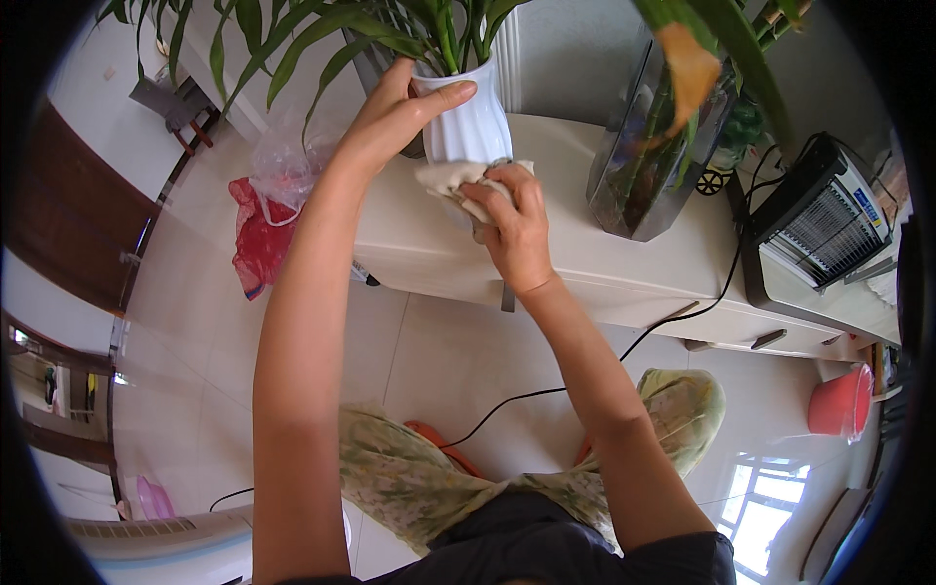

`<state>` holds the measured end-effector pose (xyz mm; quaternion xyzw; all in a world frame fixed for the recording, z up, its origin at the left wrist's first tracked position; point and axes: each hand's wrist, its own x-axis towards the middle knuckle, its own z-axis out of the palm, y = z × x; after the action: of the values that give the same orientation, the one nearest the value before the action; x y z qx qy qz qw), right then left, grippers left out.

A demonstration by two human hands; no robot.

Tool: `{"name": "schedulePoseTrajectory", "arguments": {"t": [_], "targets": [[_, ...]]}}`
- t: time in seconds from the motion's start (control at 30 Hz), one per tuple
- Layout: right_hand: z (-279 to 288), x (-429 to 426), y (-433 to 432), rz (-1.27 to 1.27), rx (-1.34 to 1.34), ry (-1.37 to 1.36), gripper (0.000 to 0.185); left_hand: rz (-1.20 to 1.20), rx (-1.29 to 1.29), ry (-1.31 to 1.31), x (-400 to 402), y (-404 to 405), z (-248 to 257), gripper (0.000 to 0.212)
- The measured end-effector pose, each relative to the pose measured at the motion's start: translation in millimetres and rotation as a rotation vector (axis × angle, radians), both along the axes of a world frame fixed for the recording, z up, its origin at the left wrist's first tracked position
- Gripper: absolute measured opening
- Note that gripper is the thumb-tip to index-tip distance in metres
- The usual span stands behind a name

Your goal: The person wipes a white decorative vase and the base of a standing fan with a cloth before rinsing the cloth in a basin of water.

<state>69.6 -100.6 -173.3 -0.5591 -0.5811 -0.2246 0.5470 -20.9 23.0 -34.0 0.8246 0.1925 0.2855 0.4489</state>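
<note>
A white ribbed vase (466, 135) with long-leaved green plants (450, 33) stands at the front of a cream cabinet (556, 197). My left hand (401, 110) grips it near the rim, thumb across the front and fingers behind, where they are hidden. Lower down, my right hand (518, 227) bunches a pale beige cloth (457, 175) against the vase's lower part. The cloth covers much of the base, so I cannot see how it meets the cabinet top.
Right of the vase stands a faceted glass vase (636, 175) with bamboo stems. Beyond it is an electric bug zapper (826, 219). A black cord (658, 322) hangs over the cabinet front to the floor. Plastic bags (259, 234) lie at left; a red bin (839, 402) stands at right.
</note>
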Motion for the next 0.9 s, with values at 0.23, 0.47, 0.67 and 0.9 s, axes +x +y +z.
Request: {"name": "schedulePoseTrajectory", "arguments": {"t": [0.23,0.47,0.67,0.9], "targets": [[-30,-16,-14,-0.056,-0.275,0.174,0.031,0.034,0.017,-0.014,-1,2,-2,0.063],[-6,15,-27,-0.14,-0.351,0.321,0.025,0.046,0.06,-0.083,2,2,-4,0.067],[-34,28,8,-0.615,-0.538,0.019,0.023,0.012,0.048,-0.112,5,4,-8,0.057],[-39,-7,13,-0.752,-0.774,-0.007,0.012,0.023,0.065,-0.136,4,0,-10,0.057]]}}
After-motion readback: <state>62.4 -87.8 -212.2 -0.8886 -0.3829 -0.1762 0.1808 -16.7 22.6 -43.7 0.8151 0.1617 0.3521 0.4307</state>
